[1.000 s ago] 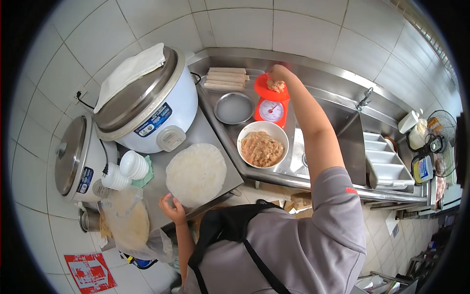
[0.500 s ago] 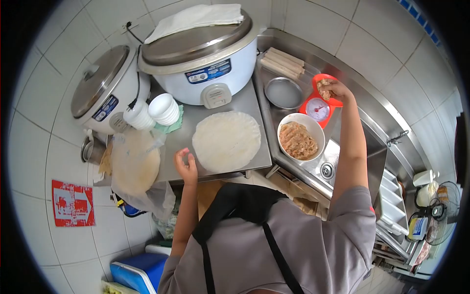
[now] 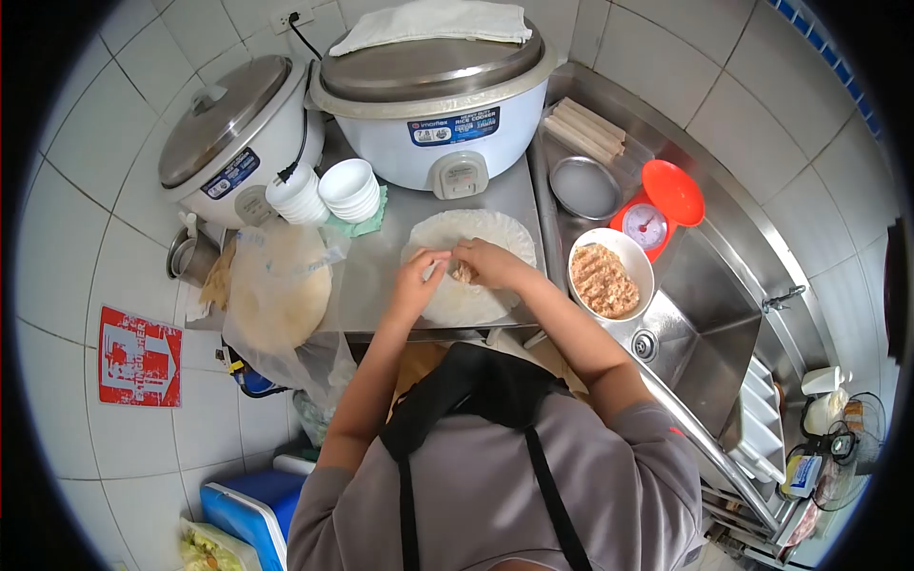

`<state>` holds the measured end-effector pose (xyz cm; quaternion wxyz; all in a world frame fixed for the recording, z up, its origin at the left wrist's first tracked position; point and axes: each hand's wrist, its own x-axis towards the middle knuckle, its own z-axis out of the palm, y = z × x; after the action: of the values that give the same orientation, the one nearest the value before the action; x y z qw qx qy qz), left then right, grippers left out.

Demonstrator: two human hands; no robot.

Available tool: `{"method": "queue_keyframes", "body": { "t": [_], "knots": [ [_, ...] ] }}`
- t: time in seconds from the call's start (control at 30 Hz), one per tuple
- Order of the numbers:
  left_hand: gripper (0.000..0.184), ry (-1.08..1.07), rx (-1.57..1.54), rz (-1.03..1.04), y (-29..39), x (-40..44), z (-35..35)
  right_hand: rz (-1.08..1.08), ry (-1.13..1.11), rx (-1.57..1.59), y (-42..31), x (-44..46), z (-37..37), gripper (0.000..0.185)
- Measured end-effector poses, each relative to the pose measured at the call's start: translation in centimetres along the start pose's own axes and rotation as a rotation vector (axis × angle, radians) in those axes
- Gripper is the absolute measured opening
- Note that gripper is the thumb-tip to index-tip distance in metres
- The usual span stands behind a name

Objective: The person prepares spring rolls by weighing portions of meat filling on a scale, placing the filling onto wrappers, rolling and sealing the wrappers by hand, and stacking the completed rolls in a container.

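A round, pale wrapper sheet [image 3: 466, 306] lies flat on the steel counter in front of me. Over it, my right hand [image 3: 493, 264] has its fingers closed around a small lump of minced meat [image 3: 464, 274]. My left hand [image 3: 419, 281] comes in from the other side, fingertips close to the right hand's, thumb and fingers apart, holding nothing visible. To the right stands a white bowl [image 3: 647, 259] of minced meat mixture [image 3: 602, 281]. Behind it is a red kitchen scale [image 3: 673, 193] with a bare pan.
Two large rice cookers [image 3: 428, 143] stand at the back. Stacked white cups [image 3: 348, 190] and a plastic bag [image 3: 286, 285] of wrapper sheets are to the left. A round metal tray [image 3: 585, 187] and several pale rolls [image 3: 588, 128] lie beside the sink [image 3: 709, 324].
My right hand has carried the minced meat from the scale pan leftward to the wrapper. My left hand has moved right, over the sheet, to meet it. The view has shifted slightly.
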<state>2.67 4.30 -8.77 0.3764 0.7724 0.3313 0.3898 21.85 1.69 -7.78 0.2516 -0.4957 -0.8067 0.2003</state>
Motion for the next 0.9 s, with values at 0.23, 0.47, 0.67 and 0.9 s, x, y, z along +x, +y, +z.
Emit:
{"method": "queue_keyframes", "body": {
  "t": [0.23, 0.47, 0.67, 0.9],
  "knots": [
    [0.017, -0.102, 0.112, 0.187, 0.2, 1.1, 2.7, 0.01, 0.156, 0.022, 1.6, -2.6, -0.3, 0.026],
    [0.019, -0.232, 0.155, 0.037, -2.6, 1.1, 2.8, 0.014, 0.269, -0.062, 2.2, -3.5, 0.5, 0.02],
    [0.045, -0.184, 0.088, 0.14, -1.6, 1.7, 2.0, 0.117, 0.216, 0.037, 1.9, -3.5, -1.3, 0.03],
    [0.051, -0.456, 0.254, 0.058, -2.9, 2.8, 2.0, 0.178, -0.037, -0.307, 2.3, -1.3, 0.5, 0.037]
  ]
}}
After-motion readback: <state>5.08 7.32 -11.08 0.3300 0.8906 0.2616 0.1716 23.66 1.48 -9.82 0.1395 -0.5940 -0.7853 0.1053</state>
